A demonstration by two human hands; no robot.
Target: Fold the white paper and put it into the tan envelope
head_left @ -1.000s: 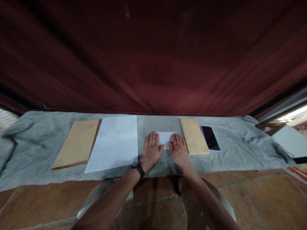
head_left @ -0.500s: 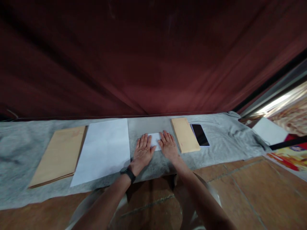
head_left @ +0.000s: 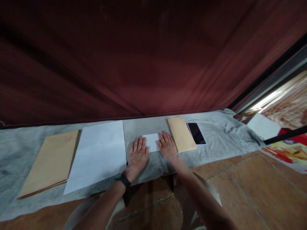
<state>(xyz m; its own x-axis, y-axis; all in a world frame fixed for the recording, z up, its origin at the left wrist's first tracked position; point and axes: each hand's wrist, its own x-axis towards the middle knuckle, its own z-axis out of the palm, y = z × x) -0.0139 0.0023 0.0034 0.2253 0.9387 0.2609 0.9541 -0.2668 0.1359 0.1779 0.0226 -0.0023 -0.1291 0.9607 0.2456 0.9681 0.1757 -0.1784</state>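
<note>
- The slip [head_left: 152,143] lay on the grey cloth [head_left: 146,124], between the hands.
- The left hand [head_left: 137,155] lay flat at its left end, fingers extended, grasping nothing; uneven pressure there could have skewed it.
- The right hand [head_left: 167,147] lay flat over its right end, likewise gripping nothing; an outward slide might have nudged the envelopes [head_left: 182,134] just beside it.
- The soft cloth could have bunched under a push, creasing the slip.
- A leftward sweep could have shifted the big sheet [head_left: 98,153].
</note>
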